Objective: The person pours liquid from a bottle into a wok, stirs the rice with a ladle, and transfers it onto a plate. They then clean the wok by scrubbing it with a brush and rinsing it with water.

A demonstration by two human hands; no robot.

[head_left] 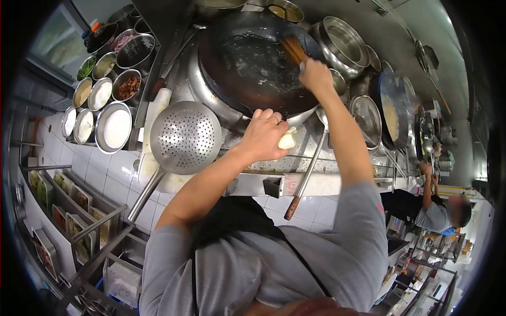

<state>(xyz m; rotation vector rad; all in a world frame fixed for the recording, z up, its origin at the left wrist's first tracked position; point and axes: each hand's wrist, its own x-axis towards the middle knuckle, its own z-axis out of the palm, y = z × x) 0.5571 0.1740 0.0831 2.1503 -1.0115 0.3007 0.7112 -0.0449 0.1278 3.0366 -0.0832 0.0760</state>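
Note:
A large dark wok (232, 79) with water in it sits on the metal stove. My right hand (316, 75) is closed on a brush (293, 50) of light wooden bristles, which leans into the wok's right side. At the wok's near rim, my left hand (263, 134) is wrapped round a pale folded cloth (287, 138). A round perforated strainer (185, 138) lies left of that hand, its handle pointing down and left. Right of the hand rests a long-handled ladle (311, 171) with a wooden grip end.
Bowls of ingredients (117, 126) stand at the left. Metal pots (345, 45) and a wire-mesh strainer (365, 118) are at the right, beside another wok (391, 113). Another person (435, 217) works farther right. Trays (79, 197) sit low at the left.

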